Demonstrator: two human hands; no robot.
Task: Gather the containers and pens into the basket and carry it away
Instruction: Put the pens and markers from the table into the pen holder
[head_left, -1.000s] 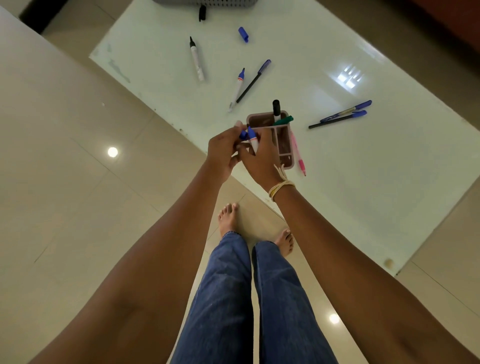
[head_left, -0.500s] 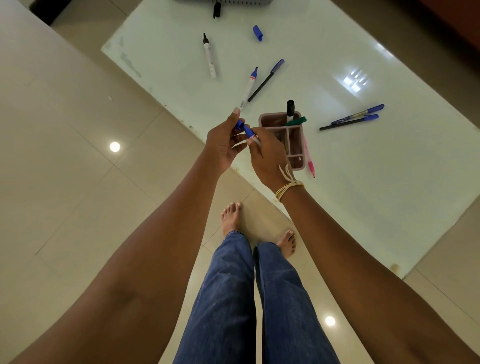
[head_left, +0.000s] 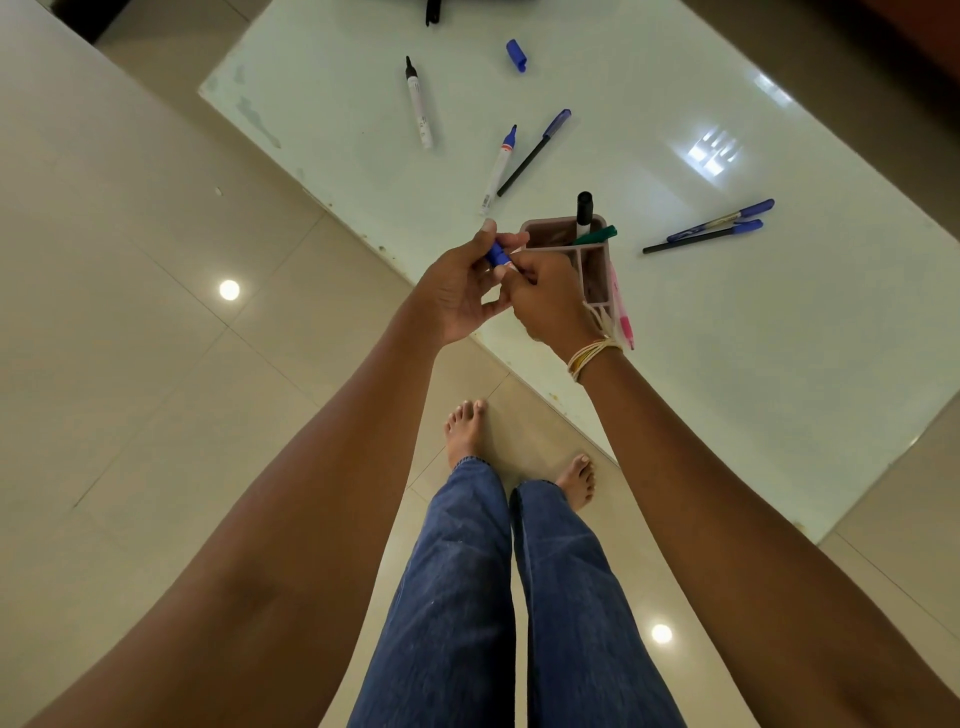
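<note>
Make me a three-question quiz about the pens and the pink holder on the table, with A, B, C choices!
1. Where is the loose blue cap?
A. On the table's far part
B. On the floor
C. Inside the holder

2. What colour is the cap of the marker that the hands hold?
A. Red
B. Blue
C. Yellow

3. How is the black-capped marker?
A. Lying flat on the table
B. Standing in the pink holder
C. Held in a hand

Answers: 1 A, it lies on the glass table far from the person. 2 B, blue shows between left hand and right hand. 3 B, it sticks up from the holder.
</note>
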